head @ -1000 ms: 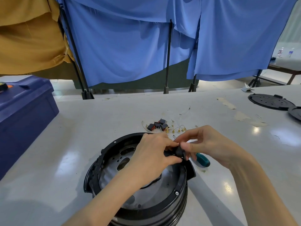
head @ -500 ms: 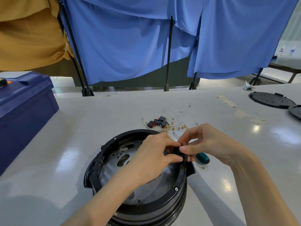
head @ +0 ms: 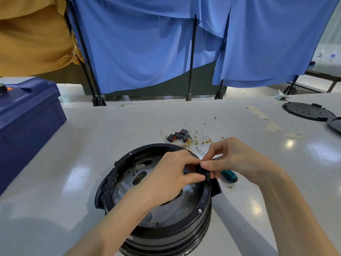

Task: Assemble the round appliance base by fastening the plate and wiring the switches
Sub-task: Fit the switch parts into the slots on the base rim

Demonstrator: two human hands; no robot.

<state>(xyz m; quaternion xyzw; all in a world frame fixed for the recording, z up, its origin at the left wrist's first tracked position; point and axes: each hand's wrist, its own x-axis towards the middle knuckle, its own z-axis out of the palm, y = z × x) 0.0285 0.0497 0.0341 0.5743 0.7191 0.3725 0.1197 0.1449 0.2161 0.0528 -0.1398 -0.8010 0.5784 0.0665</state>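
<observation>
Hands, both, near centre: left hand (head: 171, 174) and right hand (head: 238, 159) meet over the right side of the rim. Thumb and fingers of each pinch one small black part (head: 203, 172). I take it for a switch or its housing; the fingers hide most of it.

1. Round appliance base (head: 108, 185). Black, open side up, on the table (head: 73, 145) at the near edge, under both forearms.
2. Metal plate (head: 129, 179). Seated inside the base ring. One screw head (head: 199, 211) shows on the near-right rim, so fastening looks at least partly done.
3. Screwdriver (head: 228, 176). Green handle, lying just right of the base, partly behind the right hand.
4. Switches (head: 178, 136). Small cluster, black with red, beyond the base.
5. Wires (head: 203, 140). Loose, brass terminals, beside the switches on their right.
6. Blue box (head: 27, 117), far left; black covers (head: 308, 111), far right; blue curtains (head: 147, 43) behind.

Handling note: I judge the step to be fitting the part at the rim. I would square it to its opening first, then press evenly with both thumbs. The left hand should steady the base so it does not rock. Any leads must stay out of the seam.
</observation>
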